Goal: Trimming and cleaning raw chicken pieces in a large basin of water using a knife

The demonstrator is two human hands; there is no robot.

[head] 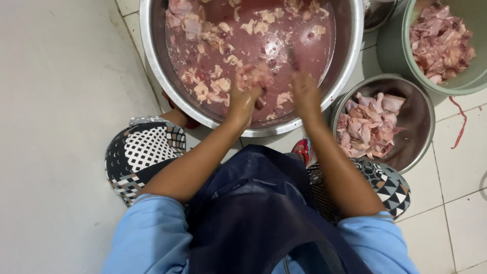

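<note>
Far left: bare pale floor (56, 127), then a patterned black-and-white knee (144, 152) folded low; we squat over the work

Left hand (243, 99) reaches over the near rim of the big steel basin (152, 56). Its fingers (253, 91) are curled shut around a pale chicken piece (253, 76), held just above or at the surface of the pink water (264, 45). More raw pieces float across the basin, thickest toward the far left side

Right hand (306, 96) sits just beside the left, inside the same rim, wrist up. It is motion-blurred; we cannot tell whether those fingers are spread or gripping, though a thin dark shape rises from them, possibly a blade, too blurred to confirm

Below the hands: dark apron (264, 213), light blue sleeves

Right of the basin: a smaller steel bowl (423, 122) on the tiled floor, holding a heap of pinker pieces. Further right and up, a green tub (395, 56) with more meat, partly out of frame. A red string (460, 127) lies on the tile beside it

Risks, as we judge them: the wet piece could slip from the left grip and drop back, splashing bloody water onto apron and tile. If the dark shape is a knife, the hands being so close together invites a cut. The basin stands nearly against our knees, so a shift of weight might jog it and slop water over the rim
</note>
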